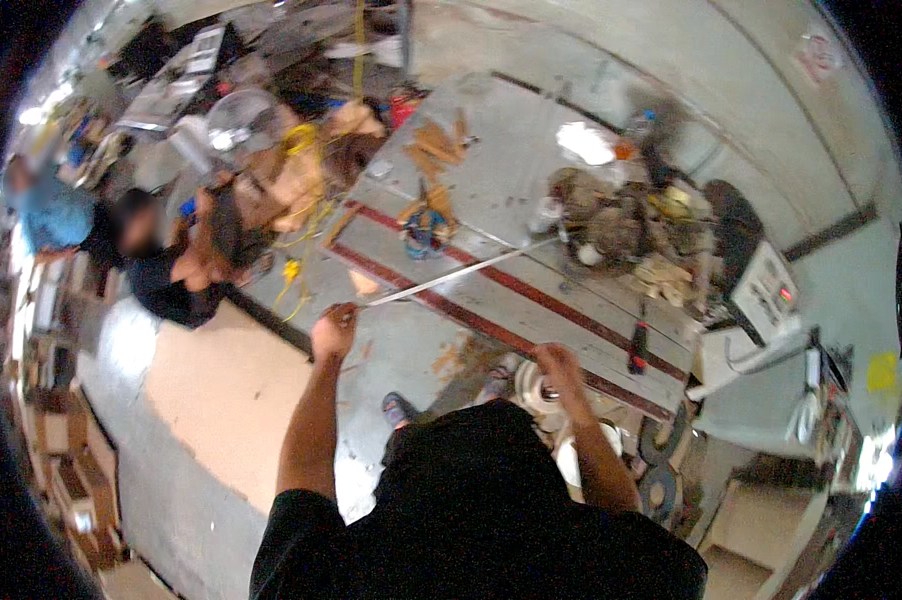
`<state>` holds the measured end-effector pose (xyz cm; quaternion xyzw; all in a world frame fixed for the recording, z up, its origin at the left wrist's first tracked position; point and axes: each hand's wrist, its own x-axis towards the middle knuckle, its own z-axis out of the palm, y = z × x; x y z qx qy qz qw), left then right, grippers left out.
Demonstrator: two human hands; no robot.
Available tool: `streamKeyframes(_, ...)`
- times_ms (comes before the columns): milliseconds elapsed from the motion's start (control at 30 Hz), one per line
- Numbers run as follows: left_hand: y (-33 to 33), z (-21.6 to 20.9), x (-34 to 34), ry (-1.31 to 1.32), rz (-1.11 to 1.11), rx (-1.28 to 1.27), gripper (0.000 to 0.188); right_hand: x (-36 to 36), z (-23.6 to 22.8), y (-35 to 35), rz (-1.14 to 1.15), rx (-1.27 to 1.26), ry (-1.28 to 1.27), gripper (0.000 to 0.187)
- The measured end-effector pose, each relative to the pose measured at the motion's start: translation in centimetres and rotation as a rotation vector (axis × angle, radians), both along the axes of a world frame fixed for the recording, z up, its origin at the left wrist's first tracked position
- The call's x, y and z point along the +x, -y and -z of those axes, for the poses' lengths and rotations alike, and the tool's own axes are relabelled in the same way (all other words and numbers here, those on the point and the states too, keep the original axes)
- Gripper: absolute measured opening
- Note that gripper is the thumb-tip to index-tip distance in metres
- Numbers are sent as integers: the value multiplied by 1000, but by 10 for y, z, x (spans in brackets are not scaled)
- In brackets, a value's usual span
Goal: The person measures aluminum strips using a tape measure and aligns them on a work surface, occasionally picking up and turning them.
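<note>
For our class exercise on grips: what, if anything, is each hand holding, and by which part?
The left hand holds a long, thin, silvery-white strip by its near end; whether the right hand grips anything cannot be told.

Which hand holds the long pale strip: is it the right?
No, the left hand holds the long pale strip by one end, and the right hand is apart from it.

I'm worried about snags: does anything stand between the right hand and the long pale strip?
Nothing visible does: between the right hand and the pale strip lie only grey tabletop and dark red bars.
</note>
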<state>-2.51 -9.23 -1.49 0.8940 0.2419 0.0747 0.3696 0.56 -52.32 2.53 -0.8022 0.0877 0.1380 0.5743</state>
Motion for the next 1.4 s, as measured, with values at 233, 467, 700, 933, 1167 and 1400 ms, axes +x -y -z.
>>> streamKeyframes(233, -36, 14, -2, 277, 179, 137, 14, -47, 4, -99, -304, 71, -270, 25)
streamKeyframes(467, -61, 7, -9, 289, 195, 176, 14, -55, -12, -149, -383, 180, -262, 26)
streamKeyframes(700, -80, 17, -17, 252, 157, 157, 11, -39, -10, -175, -333, 169, -329, 25)
streamKeyframes(933, -104, 3, -43, 275, 152, 204, 11, -19, 18, -199, -214, 354, -370, 23)
streamKeyframes(1167, -149, 4, -89, 301, 314, -179, 9, 2, 64, -222, -47, 585, -581, 38)
streamKeyframes(1400, -125, -75, -134, 25, 393, -683, 10, 7, 127, -229, 51, 1022, -537, 44)
